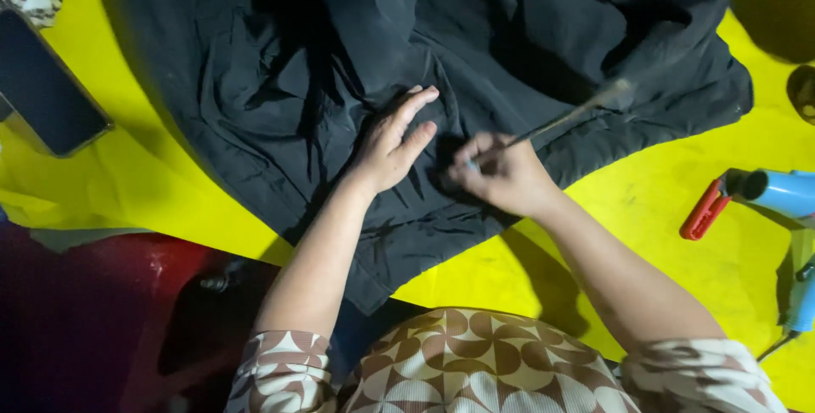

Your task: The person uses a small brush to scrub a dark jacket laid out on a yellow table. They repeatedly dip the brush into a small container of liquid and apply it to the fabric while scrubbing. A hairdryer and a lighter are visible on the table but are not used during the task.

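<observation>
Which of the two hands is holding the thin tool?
The right hand: it pinches a thin blurred tool over the black garment. The left hand holds nothing and lies flat on the cloth.

One black garment (pixel 356 65) lies under the fingers of two hands, the left hand (pixel 392 146) flat and the right hand (pixel 501 177) pinching one thin stick (pixel 564 120) that slants up and away from its fingertips. Beneath the garment lies one yellow sheet (pixel 662 218). Far left of the fingers lies one dark phone (pixel 47 86), and far right lie one red clip (pixel 705 209) and one blue tool (pixel 785 196).
</observation>
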